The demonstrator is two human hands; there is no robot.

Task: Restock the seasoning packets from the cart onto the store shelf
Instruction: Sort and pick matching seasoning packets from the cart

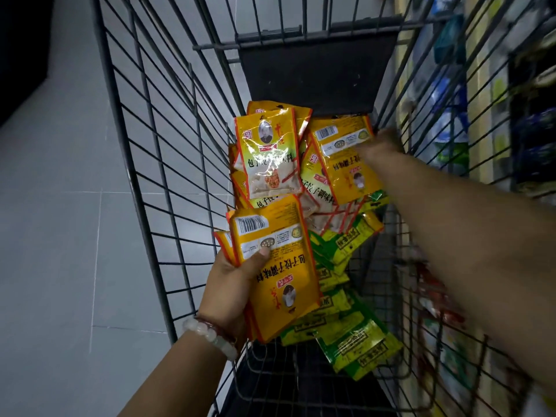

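Seasoning packets (272, 158), yellow and orange with printed characters, lie heaped in the far end of the wire cart (156, 164), and we see a second layer of green packets (355, 341) spread along the basket floor nearer the camera. The left hand (231, 284) grips a stack of yellow packets (279, 266) above the basket, thumb pressed across the top packet's face below its barcode and the other fingers hidden behind the stack. A bracelet of pale beads (210, 335) circles the left wrist. The right hand (380, 149) reaches across into the pile and touches a yellow packet (346, 155) near the cart's right wall; motion blur obscures its fingers, so we cannot tell whether they are spread or pinching. Beyond the right wall, a store shelf (481, 115) holds blurred goods. Grey floor tiles (60, 221) lie to the left.
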